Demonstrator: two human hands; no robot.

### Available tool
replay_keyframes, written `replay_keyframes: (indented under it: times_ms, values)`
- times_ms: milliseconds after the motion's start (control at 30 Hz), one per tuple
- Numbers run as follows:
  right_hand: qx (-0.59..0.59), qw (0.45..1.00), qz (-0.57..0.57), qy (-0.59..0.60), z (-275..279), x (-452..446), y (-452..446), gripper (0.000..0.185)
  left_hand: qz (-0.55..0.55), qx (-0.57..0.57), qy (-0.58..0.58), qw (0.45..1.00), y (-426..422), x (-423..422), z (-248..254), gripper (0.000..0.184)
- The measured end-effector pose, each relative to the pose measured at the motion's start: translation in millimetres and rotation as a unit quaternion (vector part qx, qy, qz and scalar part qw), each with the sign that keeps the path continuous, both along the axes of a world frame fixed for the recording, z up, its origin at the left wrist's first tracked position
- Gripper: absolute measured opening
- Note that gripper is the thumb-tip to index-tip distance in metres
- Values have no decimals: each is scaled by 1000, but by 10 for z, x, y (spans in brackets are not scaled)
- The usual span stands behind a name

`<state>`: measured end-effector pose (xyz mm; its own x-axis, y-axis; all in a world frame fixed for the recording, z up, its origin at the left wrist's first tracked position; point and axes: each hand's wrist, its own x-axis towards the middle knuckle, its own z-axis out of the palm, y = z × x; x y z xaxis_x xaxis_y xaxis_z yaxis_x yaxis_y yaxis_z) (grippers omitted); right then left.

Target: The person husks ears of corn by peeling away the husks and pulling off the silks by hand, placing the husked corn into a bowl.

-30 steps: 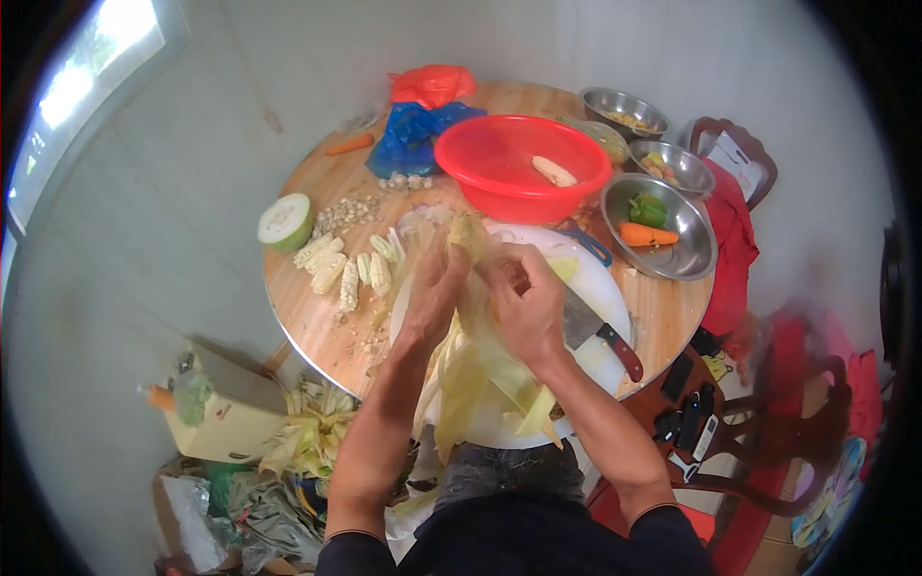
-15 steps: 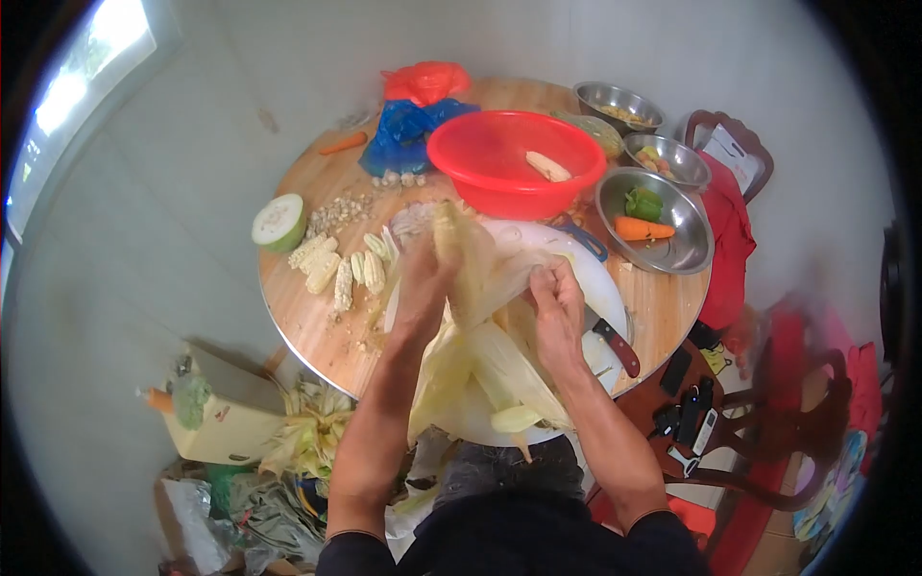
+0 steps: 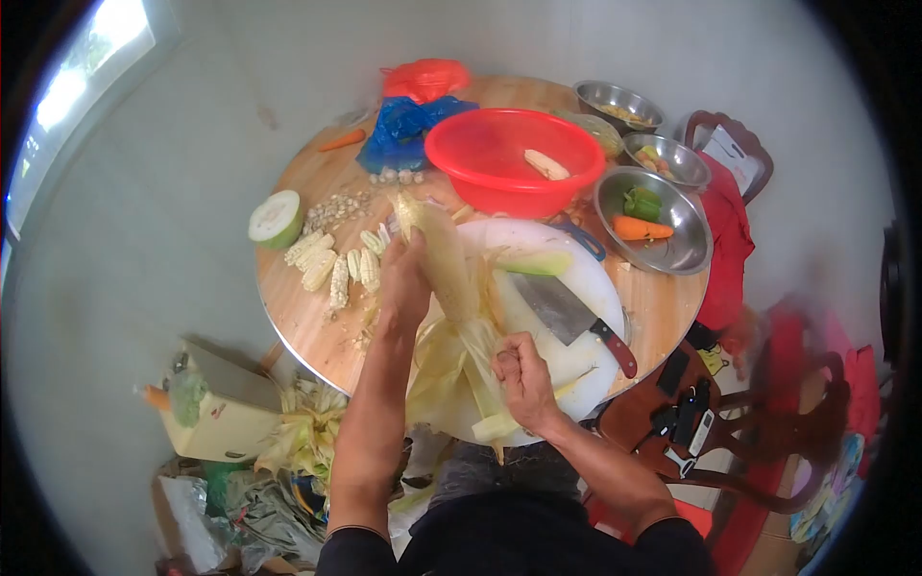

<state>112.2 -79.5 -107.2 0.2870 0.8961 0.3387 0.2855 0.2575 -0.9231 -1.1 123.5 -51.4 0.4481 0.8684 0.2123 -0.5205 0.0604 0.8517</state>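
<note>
Holding the corn point(image 3: 448, 269) up in the left hand point(image 3: 405, 276), with fingers wrapped around one side and hiding some of it. Keeping the right hand point(image 3: 523, 379) curled like a loose fist, lower down and to the right, just beside the hanging husk point(image 3: 449, 370). Can't tell about any bit pinched inside. Covering part of the white board point(image 3: 600, 278) under both hands, too. Can't make out the food in the far bowl point(image 3: 594, 93), way past the right hand. Half a second ago, was stretching a thin sheet out from the corn with the right hand; now have brought that hand down, nearer the body. Have tipped the corn's top more to the left. Can now see the knife point(image 3: 557, 309), before mostly covered, up and right of the right hand, with a green leaf point(image 3: 538, 264) above it. Same as before, seeing the red tub point(image 3: 514, 197) past both hands and cobs point(image 3: 320, 271) left of the left hand. Can't read the tiny mark on the pale box point(image 3: 230, 408), down and left of the left hand.
</note>
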Motion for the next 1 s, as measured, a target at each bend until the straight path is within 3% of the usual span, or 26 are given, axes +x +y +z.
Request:
replay_keyframes:
  times_ms: [100, 167, 233, 300, 333, 400, 533, 633, 700, 833, 900, 1000]
  values:
    - [-46, 999, -1, 1, -84, -41, 58, 13, 24, 1, 20, 1000, 29, 18, -12, 43]
    - [-68, 997, 32, 5, -116, -3, 103, 14, 37, 13, 10, 999, -50, 76, -3, 30]
    - [-89, 994, 64, 12, -53, 44, 124, 15, 5, 49, 14, 999, -116, 73, 38, 33]
    - [-87, 978, 142, 125, 108, 173, 150, 20, -21, 85, 16, 996, -180, 43, 88, 35]
    - [-86, 978, 143, 125, 222, 250, 185, 20, -14, 127, 56, 990, -217, 35, 108, 41]
    - [0, 996, 48, 78, 505, 414, 235, 38, -13, 173, 116, 978, -288, 38, 92, 55]
    - [42, 995, -68, -64, 1177, 456, 441, 41, -41, 192, 111, 974, -549, 94, 242, 56]
    - [110, 992, -50, -42, 1296, 472, 576, 34, -19, 226, 140, 964, -626, 153, 224, 55]
    - [93, 990, -25, 106, 1228, 484, 651, 24, 8, 243, 162, 956, -663, 166, 225, 51]
    - [56, 987, -50, 143, 1034, 564, 723, 21, 9, 233, 172, 957, -648, 149, 163, 48]
    - [12, 972, -95, 216, 979, 623, 732, 21, 4, 213, 132, 968, -615, 138, 107, 46]
    - [23, 977, -79, 197, 943, 635, 712, 22, 14, 185, 105, 977, -600, 162, 56, 45]
